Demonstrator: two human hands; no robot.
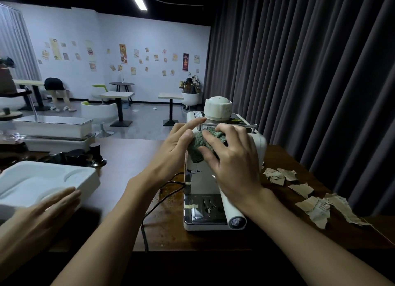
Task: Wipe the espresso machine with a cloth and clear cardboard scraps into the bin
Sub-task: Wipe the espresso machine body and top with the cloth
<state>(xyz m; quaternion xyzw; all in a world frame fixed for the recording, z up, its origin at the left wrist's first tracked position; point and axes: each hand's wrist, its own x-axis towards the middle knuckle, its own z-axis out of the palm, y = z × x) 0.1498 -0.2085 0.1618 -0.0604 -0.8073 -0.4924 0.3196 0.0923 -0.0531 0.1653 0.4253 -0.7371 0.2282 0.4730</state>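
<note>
cloth [197, 145] on espresso machine [203, 213] | right hand [235, 168] grip curled round it | left hand [171, 151] flat, touching it

On the brown surface [128, 159] stands a white espresso machine [205, 215]. The right hand [235, 163] curls its fingers [210, 139] over a green knitted cloth [196, 150] against the machine's upper front. The left hand [171, 148] touches the cloth's left edge, its fingers fairly straight. Torn cardboard scraps [314, 208] lie to the machine's right.
</note>
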